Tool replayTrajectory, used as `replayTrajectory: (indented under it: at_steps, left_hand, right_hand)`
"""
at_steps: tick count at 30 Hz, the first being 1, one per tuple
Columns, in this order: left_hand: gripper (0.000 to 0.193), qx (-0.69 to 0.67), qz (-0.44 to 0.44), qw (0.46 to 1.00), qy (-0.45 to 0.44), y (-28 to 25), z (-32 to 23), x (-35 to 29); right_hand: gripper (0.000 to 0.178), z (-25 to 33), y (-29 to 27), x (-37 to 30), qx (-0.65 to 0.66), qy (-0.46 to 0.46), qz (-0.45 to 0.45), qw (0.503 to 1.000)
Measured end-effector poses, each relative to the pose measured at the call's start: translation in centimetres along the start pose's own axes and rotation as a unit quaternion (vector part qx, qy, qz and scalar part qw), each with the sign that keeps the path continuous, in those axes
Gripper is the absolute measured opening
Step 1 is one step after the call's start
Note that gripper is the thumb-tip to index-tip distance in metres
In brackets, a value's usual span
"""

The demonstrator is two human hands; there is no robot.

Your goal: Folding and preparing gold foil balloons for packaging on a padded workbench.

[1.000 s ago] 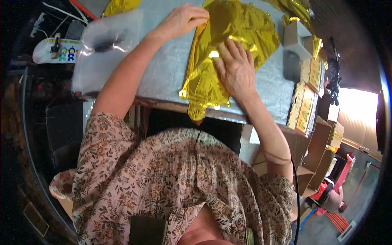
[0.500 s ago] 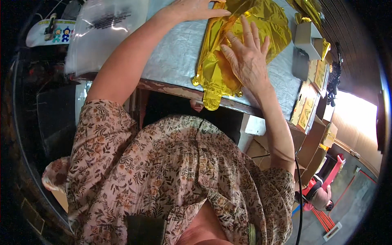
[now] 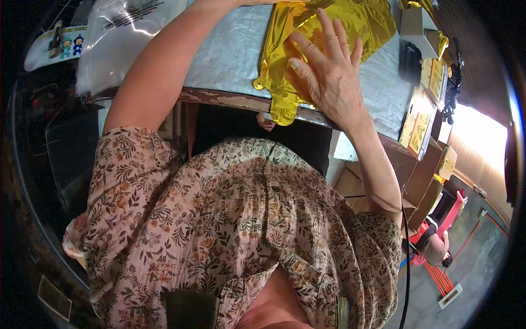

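Note:
A flat, shiny gold foil balloon (image 3: 350, 27) lies on the silvery table covering in front of me. Its narrow end has rounded tabs, and one tab (image 3: 284, 112) hangs over the near table edge. My right hand (image 3: 334, 74) rests on the foil, palm down, with its fingers spread. Farther off, at the top edge of the picture, only a sliver of my left hand (image 3: 257, 2) shows by the foil's left side; its fingers are mostly cut off, so its grip is hidden.
Clear plastic bags (image 3: 123, 49) lie at the table's left. A black object (image 3: 410, 61) and an open white box (image 3: 419, 27) stand at the right, above cardboard boxes (image 3: 419, 175). A person (image 3: 436, 247) sits farther right. The worn table edge (image 3: 219, 97) runs before me.
The view has shifted, so the table sits higher in the picture. My left hand has mostly passed out at the top. My right hand stays spread on the foil.

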State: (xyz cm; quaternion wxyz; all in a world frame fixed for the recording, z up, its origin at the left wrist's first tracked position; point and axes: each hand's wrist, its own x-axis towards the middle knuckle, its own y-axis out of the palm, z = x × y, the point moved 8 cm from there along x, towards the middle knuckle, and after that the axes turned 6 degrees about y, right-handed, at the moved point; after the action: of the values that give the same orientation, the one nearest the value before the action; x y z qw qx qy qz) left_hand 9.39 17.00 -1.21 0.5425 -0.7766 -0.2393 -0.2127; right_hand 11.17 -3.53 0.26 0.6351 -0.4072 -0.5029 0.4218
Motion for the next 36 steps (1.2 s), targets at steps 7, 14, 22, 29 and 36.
replayTrajectory:
  at_steps: [7,14,22,29,36]
  left_hand:
    - [0.059,0.013,0.025,0.999,-0.027,-0.4,-0.7,0.1]
    - [0.061,0.007,0.044,0.998,-0.042,-0.3,-0.8,0.2]
    - [0.06,0.015,0.015,0.999,-0.026,-0.3,-0.4,0.1]
    - [0.061,0.014,-0.005,1.0,-0.02,-0.9,-0.7,-0.1]
    - [0.061,0.013,0.004,1.0,-0.022,-1.0,-0.8,0.0]
  right_hand:
    - [0.044,0.9,1.0,-0.8,-0.004,-0.05,0.019,0.999]
    - [0.04,2.1,1.1,-0.9,0.041,-0.091,0.049,0.994]
    - [0.042,2.9,0.2,-1.0,0.107,-0.12,0.114,0.98]
    - [0.046,2.4,-0.7,0.0,0.151,-0.113,0.086,0.978]
    - [0.057,2.5,1.5,0.5,0.01,-0.112,0.124,0.986]
